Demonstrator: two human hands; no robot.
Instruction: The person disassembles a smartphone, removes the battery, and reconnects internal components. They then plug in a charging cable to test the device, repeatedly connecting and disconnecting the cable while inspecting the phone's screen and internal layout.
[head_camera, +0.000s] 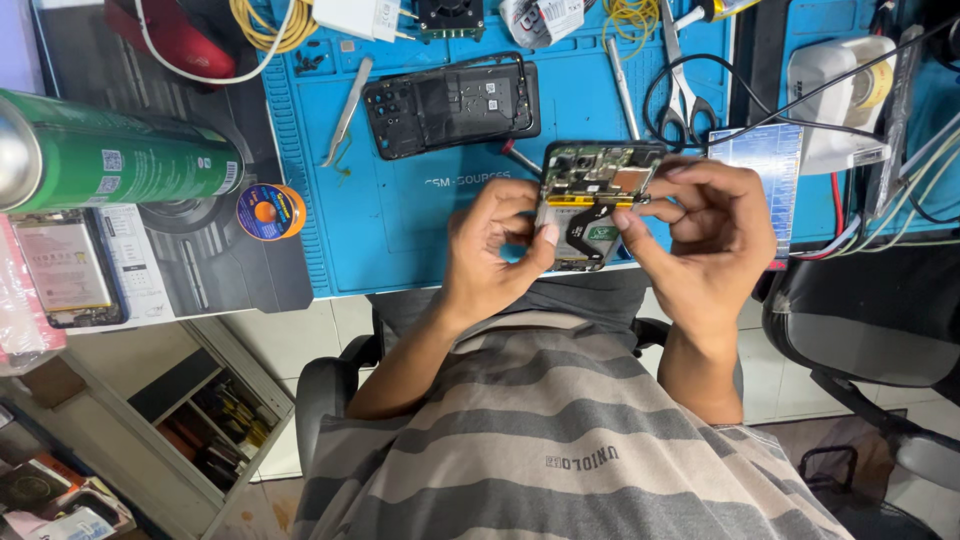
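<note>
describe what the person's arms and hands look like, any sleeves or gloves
Both hands, left hand and right hand, are bare: no gloves, rings or watch show. The forearms are uncovered too. The person wears a grey and beige striped shirt.

Blue work mat (420, 240); green spray can (120, 160); grey-and-beige striped shirt (560, 430); yellow cable coil (265, 25).

Layout: opened phone held above near edge of work mat, both hands on it.

Opened phone (594, 200) sits between left hand (492, 250) and right hand (705, 225), over the mat (400, 230). Back cover frame (452, 104) lies on mat behind the phone; tweezers (346, 112) left of the frame, scissors (681, 85) right of it. Spray can (115, 150) and solder spool (270, 211) lie left of the mat; tape dispenser (845, 100) far right.
</note>
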